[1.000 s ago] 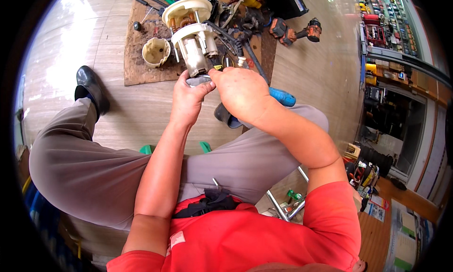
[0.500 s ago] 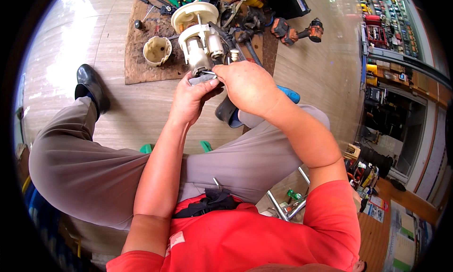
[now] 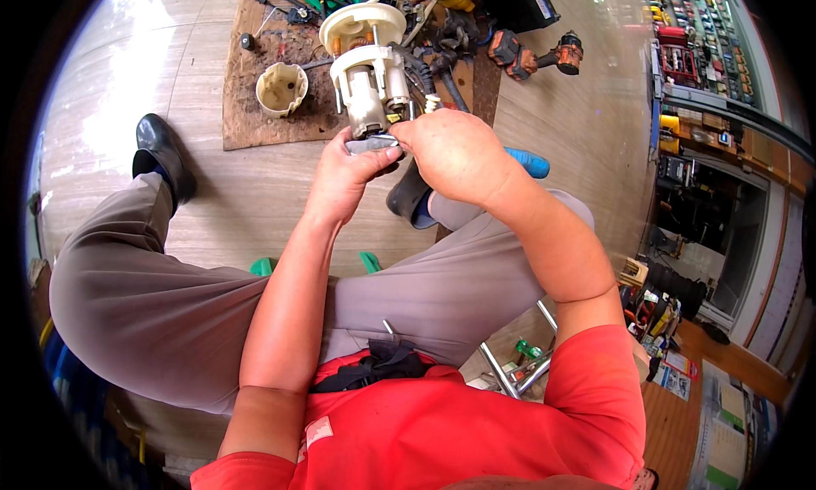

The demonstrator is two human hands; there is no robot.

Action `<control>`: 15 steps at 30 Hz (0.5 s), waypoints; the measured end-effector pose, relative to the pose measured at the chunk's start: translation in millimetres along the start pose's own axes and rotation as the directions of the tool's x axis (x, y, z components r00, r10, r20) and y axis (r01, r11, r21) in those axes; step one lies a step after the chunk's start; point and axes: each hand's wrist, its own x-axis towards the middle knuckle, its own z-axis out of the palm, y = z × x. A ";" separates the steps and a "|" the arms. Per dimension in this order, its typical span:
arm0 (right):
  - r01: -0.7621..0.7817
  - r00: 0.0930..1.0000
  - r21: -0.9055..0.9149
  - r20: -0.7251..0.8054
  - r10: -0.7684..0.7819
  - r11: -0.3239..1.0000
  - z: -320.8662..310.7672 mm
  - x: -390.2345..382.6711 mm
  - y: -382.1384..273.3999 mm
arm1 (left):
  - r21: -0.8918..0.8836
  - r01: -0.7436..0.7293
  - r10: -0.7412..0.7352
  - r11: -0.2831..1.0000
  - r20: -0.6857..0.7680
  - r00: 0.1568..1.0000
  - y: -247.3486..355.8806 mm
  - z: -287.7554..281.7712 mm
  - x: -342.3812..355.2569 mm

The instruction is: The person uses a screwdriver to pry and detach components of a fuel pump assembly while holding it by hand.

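Locate the white assembly [image 3: 367, 62] directly ahead of you, its round cream flange [image 3: 361, 22] facing away and its metal-cylinder end toward you, over the near part of the wooden board [image 3: 246, 130] on the floor [image 3: 217, 209]; whether it rests on the board or is held clear cannot be told. Your left hand [image 3: 342, 171] is closed, thumb against fingers, on a grey piece [image 3: 369, 144] at the near end of the assembly. Your right hand [image 3: 455, 154] is curled just beside it, fingertips meeting at the same end; what it grips is hidden by the back of the hand. The step in hand appears to be close two-handed work on this near end. The next move calls for a steady left hold and small, controlled right-hand pressure, so that the plastic is not strained. Count the items as follows: one assembly, carrying one cream flange; one grey piece; one cream cup [image 3: 268, 97], set apart on the board to the left; one orange-and-black drill [image 3: 520, 61], on the floor to the right; one blue handle [image 3: 529, 163], showing beyond your right wrist; two black shoes [image 3: 163, 154]. The dark parts [image 3: 455, 39] beyond the assembly overlap and cannot be counted.
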 end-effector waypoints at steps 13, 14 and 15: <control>-0.027 0.999 -0.090 0.015 0.029 0.996 8.1 0.4 -6.8 | 0.333 -0.065 0.092 0.941 -0.068 0.993 2.8 -0.9 -0.4; -0.027 0.999 -0.093 0.031 0.030 0.995 8.3 0.8 -6.7 | 0.391 -0.065 0.107 0.918 -0.087 0.990 3.1 0.2 -2.1; -0.027 0.999 -0.097 0.043 0.032 0.995 8.0 1.7 -6.8 | 0.450 -0.067 0.126 0.891 -0.103 0.987 4.8 1.5 -3.2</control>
